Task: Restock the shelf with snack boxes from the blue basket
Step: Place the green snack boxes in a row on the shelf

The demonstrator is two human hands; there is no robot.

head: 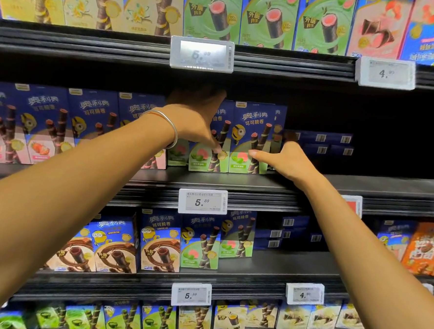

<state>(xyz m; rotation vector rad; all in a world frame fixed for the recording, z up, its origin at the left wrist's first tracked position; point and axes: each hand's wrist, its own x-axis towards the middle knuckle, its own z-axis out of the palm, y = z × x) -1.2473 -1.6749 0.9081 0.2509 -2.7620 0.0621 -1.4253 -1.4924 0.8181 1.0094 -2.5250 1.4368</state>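
Observation:
Two blue-and-green snack boxes stand upright side by side at the front of the middle shelf (362, 184). My left hand (195, 119) grips the left box (206, 158), fingers over its top and thumb on its front. My right hand (285, 158) holds the right box (251, 130), thumb on its front face and fingers round its right side. A silver bangle sits on my left wrist. The blue basket is out of view.
Pink-bottomed boxes (45, 128) fill the shelf to the left. Behind and right of my hands lie flat stacked blue boxes (324, 143), with dark free room further right. Price tags (202, 201) hang on the shelf edges. Shelves above and below hold more boxes.

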